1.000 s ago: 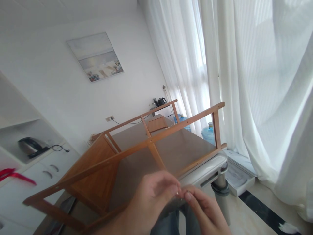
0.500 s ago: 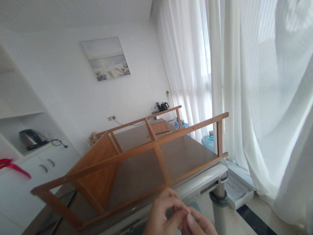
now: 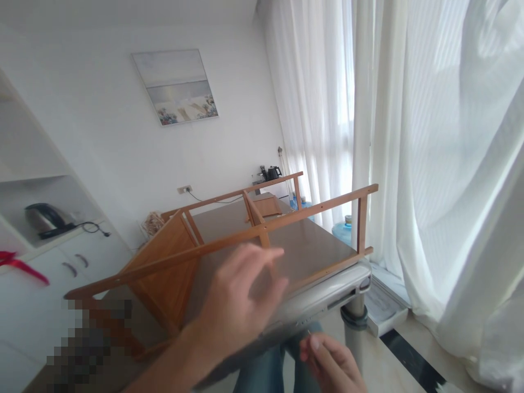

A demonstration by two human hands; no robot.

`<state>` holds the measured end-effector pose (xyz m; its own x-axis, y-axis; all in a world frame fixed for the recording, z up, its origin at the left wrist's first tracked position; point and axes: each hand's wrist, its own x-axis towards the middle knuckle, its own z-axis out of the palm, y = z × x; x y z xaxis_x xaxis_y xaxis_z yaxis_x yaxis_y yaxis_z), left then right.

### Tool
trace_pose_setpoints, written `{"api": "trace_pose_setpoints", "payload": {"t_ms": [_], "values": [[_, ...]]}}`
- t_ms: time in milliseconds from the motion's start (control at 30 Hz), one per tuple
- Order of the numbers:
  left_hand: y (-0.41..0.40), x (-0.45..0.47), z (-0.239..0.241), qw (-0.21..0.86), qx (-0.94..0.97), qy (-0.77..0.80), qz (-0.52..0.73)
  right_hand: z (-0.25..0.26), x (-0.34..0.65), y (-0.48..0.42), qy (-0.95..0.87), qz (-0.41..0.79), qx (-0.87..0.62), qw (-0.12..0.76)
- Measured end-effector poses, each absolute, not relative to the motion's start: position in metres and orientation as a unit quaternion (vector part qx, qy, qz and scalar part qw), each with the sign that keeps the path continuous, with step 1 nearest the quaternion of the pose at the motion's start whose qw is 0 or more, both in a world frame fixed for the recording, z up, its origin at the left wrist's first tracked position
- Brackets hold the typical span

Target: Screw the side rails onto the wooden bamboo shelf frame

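Note:
A wooden shelf frame [image 3: 213, 245] lies on its side on a brown table [image 3: 311, 248]. My left hand [image 3: 241, 300] is raised in front of the frame's near rails, fingers stretched out and apart, holding nothing. My right hand [image 3: 329, 363] is low near the bottom edge, below the table's rim, with thumb and fingers pinched on a small thin metal piece [image 3: 309, 332], too small to name.
White curtains [image 3: 429, 164] hang along the right. Blue water bottles [image 3: 343, 229] stand on the floor beyond the table. A white cabinet with a kettle [image 3: 43, 218] is at the left. A flat white box [image 3: 385, 311] lies on the floor by the table leg.
My hands have come apart. The left hand rose and opened toward the frame, while the right hand stayed low, still pinching the small piece.

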<state>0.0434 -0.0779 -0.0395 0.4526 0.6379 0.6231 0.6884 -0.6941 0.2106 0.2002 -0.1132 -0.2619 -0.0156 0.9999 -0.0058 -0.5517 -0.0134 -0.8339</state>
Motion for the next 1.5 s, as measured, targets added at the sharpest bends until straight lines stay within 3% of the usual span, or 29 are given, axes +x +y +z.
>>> {"api": "trace_pose_setpoints", "payload": {"t_ms": [100,167,267,633,1033,1500], "values": [[-0.049,0.054,0.012,0.210,-0.826,-0.489,-0.187,-0.262,0.205,-0.118,-0.367,0.591,-0.360,0.622],[-0.030,0.062,0.029,0.223,-0.797,-0.555,-0.078,-0.261,0.210,-0.124,-0.389,0.570,-0.377,0.618],[-0.012,0.069,0.033,0.224,-0.779,-0.585,-0.020,-0.261,0.220,-0.132,-0.405,0.561,-0.397,0.603],[-0.001,0.084,0.009,0.230,-0.791,-0.566,-0.036,-0.251,0.244,-0.144,-0.415,0.540,-0.410,0.607],[-0.021,0.081,0.037,0.236,-0.808,-0.535,-0.077,-0.247,0.270,-0.154,-0.393,0.509,-0.424,0.638],[-0.032,0.069,0.044,0.214,-0.900,-0.343,-0.160,-0.302,0.314,-0.180,-0.319,0.523,-0.423,0.667]]}}
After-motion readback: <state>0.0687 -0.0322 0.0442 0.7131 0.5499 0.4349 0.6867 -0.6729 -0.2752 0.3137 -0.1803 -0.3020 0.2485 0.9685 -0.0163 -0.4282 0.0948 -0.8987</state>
